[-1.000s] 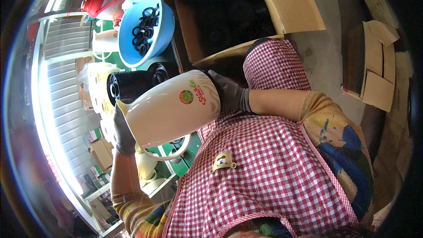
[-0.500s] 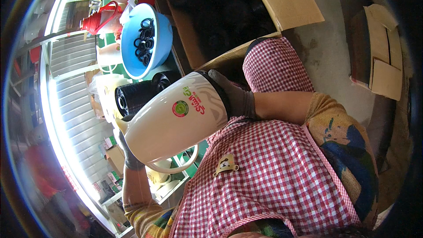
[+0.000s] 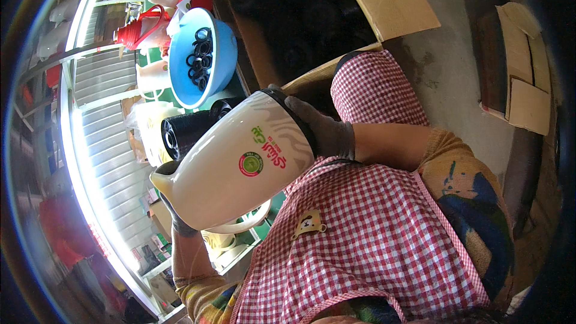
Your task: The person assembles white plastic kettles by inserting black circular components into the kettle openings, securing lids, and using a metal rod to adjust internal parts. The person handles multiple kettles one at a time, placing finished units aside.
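A glossy cream thermos jug (image 3: pixel 234 171) is held tilted in both hands above my lap. Its pale spout end points to the lower left, its black base to the upper right, and a colourful printed mark faces up. My right hand (image 3: pixel 329 131), in a grey glove, is closed around the base. At the spout end my left hand (image 3: pixel 181 222), also gloved, supports the jug from the far left side; most of its fingers are hidden behind the body. The jug's curved handle (image 3: pixel 246 221) shows along its lower edge. Black cylindrical parts (image 3: pixel 180 132) lie just behind the jug.
A blue basin (image 3: pixel 225 54) of black rings stands on the green bench, with a red-topped jug (image 3: pixel 144 30) beside it. An open cardboard box (image 3: pixel 390 0) of black round parts is ahead. Flattened cardboard (image 3: pixel 528 105) lies at right. A checked apron (image 3: pixel 360 234) covers my lap.
The jug has turned slightly about its length and shifted a little, so its printed mark sits lower and more of the spout shows. Both hands stay on it.
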Available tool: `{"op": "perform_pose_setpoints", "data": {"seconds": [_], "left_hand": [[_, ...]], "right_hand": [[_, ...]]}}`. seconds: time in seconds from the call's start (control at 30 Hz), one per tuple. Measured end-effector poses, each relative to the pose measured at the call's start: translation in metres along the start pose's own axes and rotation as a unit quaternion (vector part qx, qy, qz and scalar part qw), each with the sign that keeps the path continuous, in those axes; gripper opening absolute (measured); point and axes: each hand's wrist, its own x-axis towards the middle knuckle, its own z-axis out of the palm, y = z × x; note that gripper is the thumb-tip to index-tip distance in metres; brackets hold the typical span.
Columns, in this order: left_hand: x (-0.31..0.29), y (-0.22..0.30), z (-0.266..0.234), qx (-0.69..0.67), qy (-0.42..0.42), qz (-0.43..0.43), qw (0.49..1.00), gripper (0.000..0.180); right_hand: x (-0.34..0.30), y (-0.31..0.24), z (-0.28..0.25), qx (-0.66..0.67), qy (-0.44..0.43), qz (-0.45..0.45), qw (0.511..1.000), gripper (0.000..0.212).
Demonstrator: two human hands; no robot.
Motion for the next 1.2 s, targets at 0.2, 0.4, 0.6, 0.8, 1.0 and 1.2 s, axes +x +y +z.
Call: {"op": "perform_pose_setpoints", "data": {"seconds": [0.2,0.4,0.6,0.8,1.0,1.2], "left_hand": [[0.006,0.005,0.009,-0.166,-0.031,-0.177,0.97,0.046],[0.007,-0.002,0.026,-0.23,-0.081,-0.25,0.937,0.045],[0.005,-0.018,0.036,-0.163,-0.14,-0.205,0.955,0.049],[-0.006,-0.041,0.034,-0.108,-0.159,-0.113,0.975,0.053],[0.01,0.012,0.038,-0.222,-0.038,-0.015,0.974,0.047],[0.003,-0.001,0.053,-0.324,0.005,-0.072,0.943,0.048]], "right_hand": [[-0.016,-0.001,0.02,-0.099,0.014,0.033,0.994,0.073],[-0.021,-0.001,0.016,-0.104,-0.016,0.029,0.994,0.06],[-0.017,0.029,-0.028,-0.464,-0.057,-0.119,0.876,0.052],[-0.019,-0.012,0.023,-0.192,-0.007,-0.001,0.981,0.057],[0.0,-0.016,-0.015,-0.105,-0.061,-0.103,0.987,0.053],[0.001,-0.047,0.037,-0.072,-0.102,0.003,0.992,0.064]]}}
